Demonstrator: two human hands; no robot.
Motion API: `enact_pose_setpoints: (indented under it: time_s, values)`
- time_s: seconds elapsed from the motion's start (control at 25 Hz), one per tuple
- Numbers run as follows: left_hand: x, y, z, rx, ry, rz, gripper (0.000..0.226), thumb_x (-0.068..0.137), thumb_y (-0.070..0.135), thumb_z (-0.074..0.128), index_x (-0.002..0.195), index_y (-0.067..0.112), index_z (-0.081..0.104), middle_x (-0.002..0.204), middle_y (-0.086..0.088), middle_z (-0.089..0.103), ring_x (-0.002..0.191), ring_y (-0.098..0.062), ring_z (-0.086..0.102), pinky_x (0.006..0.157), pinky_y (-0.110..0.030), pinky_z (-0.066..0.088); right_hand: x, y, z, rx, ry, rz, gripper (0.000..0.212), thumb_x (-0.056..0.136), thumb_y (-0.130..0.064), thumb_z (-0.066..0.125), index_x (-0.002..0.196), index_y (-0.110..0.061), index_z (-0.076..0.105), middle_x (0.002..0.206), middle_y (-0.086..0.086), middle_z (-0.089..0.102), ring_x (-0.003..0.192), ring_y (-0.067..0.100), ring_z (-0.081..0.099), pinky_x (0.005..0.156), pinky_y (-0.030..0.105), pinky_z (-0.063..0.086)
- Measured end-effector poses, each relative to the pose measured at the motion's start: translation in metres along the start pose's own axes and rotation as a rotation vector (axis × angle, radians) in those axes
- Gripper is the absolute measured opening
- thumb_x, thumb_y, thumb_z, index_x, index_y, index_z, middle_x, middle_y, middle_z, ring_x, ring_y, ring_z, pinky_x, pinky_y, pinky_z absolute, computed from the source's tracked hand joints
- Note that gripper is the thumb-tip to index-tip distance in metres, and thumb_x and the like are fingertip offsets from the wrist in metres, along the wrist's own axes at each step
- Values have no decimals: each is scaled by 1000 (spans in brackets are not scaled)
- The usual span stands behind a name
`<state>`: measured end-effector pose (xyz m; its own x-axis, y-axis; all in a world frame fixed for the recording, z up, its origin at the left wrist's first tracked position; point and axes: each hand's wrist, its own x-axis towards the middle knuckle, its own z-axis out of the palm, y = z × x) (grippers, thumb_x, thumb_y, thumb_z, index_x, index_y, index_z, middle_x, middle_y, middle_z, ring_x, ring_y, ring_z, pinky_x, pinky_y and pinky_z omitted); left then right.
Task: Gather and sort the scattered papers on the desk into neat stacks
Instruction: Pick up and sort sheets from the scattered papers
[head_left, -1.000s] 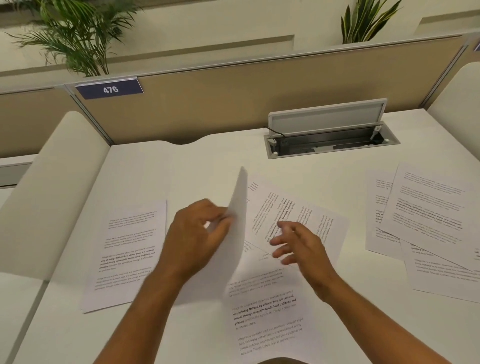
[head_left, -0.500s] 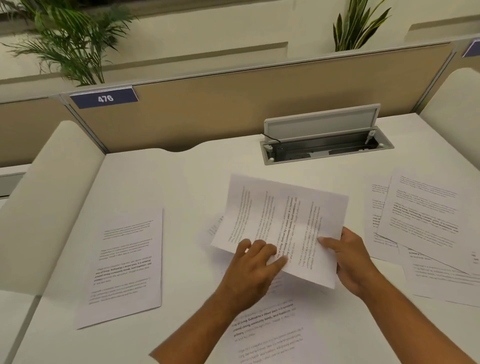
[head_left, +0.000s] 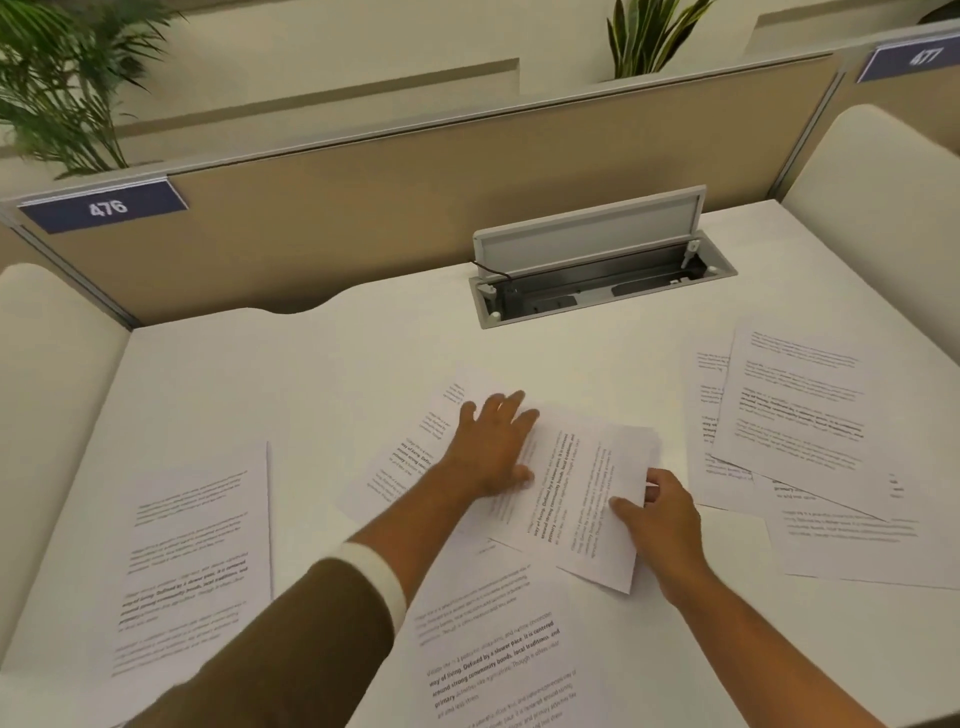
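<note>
While one sheet (head_left: 200, 561) lies alone at the desk's (head_left: 322, 374) left, the left hand (head_left: 493, 441) presses flat, fingers spread, on a tilted page (head_left: 410, 457) at centre. The right hand (head_left: 657, 514) pinches the turned sheet (head_left: 582, 499) overlapping it. A near page (head_left: 498, 644) lies below; a loose pile (head_left: 800, 415) sprawls right.

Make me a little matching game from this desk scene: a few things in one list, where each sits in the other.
Things:
1. left hand
2. right hand
3. cable box
4. sign 476

Places:
A. on the partition, far left
B. pinching the right edge of the middle sheet
C. sunk in the desk, lid up
D. flat on the middle papers

Pairs: 1-D, 2-B, 3-C, 4-A
</note>
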<state>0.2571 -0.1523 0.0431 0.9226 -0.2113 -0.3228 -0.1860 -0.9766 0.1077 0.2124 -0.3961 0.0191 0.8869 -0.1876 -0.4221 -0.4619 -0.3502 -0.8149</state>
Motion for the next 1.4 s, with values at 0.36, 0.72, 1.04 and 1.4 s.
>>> enact_pose_setpoints:
  time_s: [0.36, 0.72, 1.04, 1.4]
  values:
    - [24, -13, 14, -63, -93, -28, 110, 81, 60, 84, 168, 26, 24, 179, -8, 10, 163, -31, 15, 128, -57, 21, 71, -7, -12, -741, 79, -356, 105, 88, -55, 75, 165, -14, 16, 162, 13, 42, 150, 32, 38, 119, 56, 30]
    - [20, -11, 4, -133, -19, 10, 111, 81, 60, 84, 168, 27, 23, 179, -6, 12, 164, -31, 13, 130, -58, 13, 90, -32, -14, -903, -97, -362, 70, 88, -47, 79, 149, -33, 49, 137, -2, 67, 131, 26, 55, 104, 46, 28]
    - [6, -21, -74, -528, 1, 107, 31, 107, 31, 64, 132, 16, 74, 129, -4, 76, 113, -27, 72, 98, -38, 59, 62, -132, -43, -575, -200, -756, 36, 98, -29, 72, 133, -35, 68, 108, -16, 64, 88, 13, 64, 68, 12, 41]
    - [-79, -81, -55, -1109, 183, -197, 35, 102, 50, 66, 85, 25, 82, 90, 0, 84, 78, -18, 82, 63, -28, 63, 34, -182, -18, -511, -79, -833, 37, 102, -32, 64, 137, -24, 67, 122, 4, 77, 101, 27, 76, 91, 41, 58]
